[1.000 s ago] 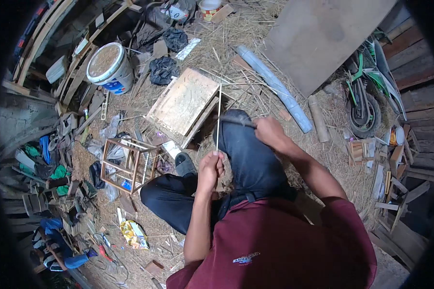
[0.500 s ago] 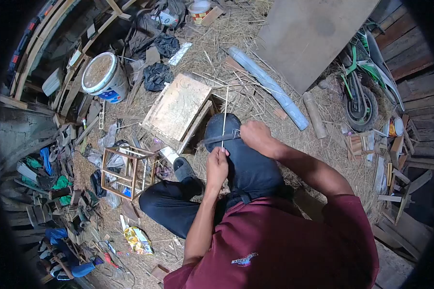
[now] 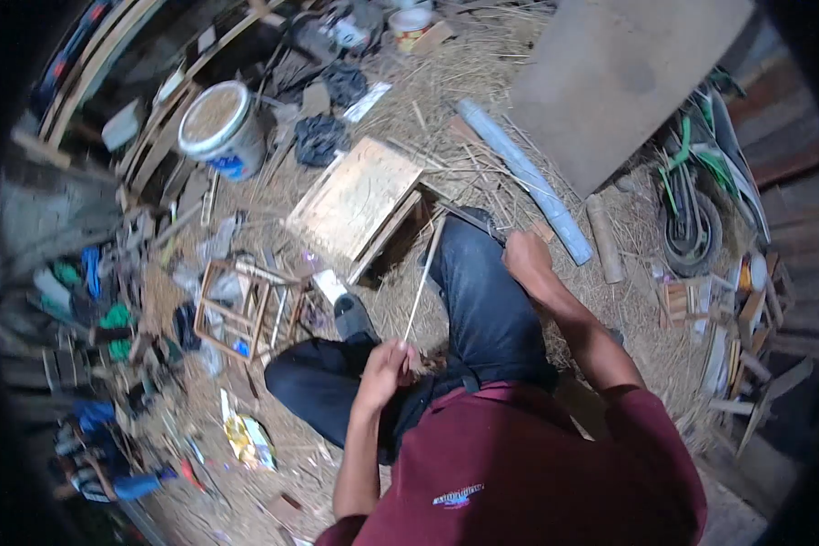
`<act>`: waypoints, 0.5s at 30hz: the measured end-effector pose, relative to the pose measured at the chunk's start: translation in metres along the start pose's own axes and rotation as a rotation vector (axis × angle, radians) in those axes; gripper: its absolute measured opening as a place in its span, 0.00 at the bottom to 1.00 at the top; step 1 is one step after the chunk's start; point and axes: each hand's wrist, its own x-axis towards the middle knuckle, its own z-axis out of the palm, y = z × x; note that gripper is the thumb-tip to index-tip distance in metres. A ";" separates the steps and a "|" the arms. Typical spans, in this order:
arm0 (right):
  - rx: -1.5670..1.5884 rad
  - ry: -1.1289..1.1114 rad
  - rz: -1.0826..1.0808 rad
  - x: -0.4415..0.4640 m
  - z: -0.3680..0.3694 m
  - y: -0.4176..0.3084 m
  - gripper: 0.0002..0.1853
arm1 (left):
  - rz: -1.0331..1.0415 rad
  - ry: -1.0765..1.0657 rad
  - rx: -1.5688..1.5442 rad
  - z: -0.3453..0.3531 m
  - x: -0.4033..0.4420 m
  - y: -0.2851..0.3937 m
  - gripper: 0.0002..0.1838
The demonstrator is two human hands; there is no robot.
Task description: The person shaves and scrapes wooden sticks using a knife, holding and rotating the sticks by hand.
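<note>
My left hand [image 3: 387,371] is closed around the lower end of a thin pale wooden stick [image 3: 422,282], which slants up and away past my knee. In my right hand [image 3: 526,259], beside the bent knee [image 3: 473,264], is a knife [image 3: 469,220]. Its dark, narrow blade points forward and left, close to the stick's far end; whether they touch I cannot tell. The handle is hidden in my fingers. Just beyond the knee stands a low wooden box-like block [image 3: 359,196] with a pale flat top.
A small wooden frame [image 3: 246,305] lies on the left. A white bucket [image 3: 220,132] stands further back. A grey-blue roll [image 3: 528,182], a large board [image 3: 619,82] and a green motorbike [image 3: 692,200] are ahead and right. Another person [image 3: 105,455] is at lower left.
My left hand has drawn the stick back and down toward my lap. The right hand with the knife has moved a little outward, and the blade now slants more. The view has shifted slightly.
</note>
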 end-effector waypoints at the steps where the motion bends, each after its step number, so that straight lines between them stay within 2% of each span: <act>1: 0.003 0.022 -0.015 -0.004 0.000 -0.004 0.09 | -0.065 -0.099 0.016 -0.002 0.012 0.000 0.18; 3: 0.005 0.045 -0.114 -0.011 0.004 -0.013 0.09 | 0.030 -0.103 -0.030 0.014 0.045 -0.008 0.17; 5: 0.021 0.064 -0.209 -0.016 0.006 -0.015 0.08 | -0.006 -0.028 -0.047 0.031 0.074 0.000 0.17; 7: 0.015 0.057 -0.343 -0.014 0.007 -0.014 0.07 | 0.044 -0.026 -0.028 0.044 0.099 0.017 0.17; 11: -0.085 -0.011 -0.356 -0.013 -0.003 -0.026 0.07 | 0.086 0.071 0.128 0.062 0.132 0.009 0.16; 14: -0.071 0.003 -0.313 -0.007 -0.004 -0.032 0.08 | 0.388 0.203 0.333 0.063 0.126 -0.002 0.15; 15: -0.075 0.012 -0.285 -0.005 0.001 -0.032 0.08 | 0.351 0.182 0.303 0.062 0.119 -0.006 0.15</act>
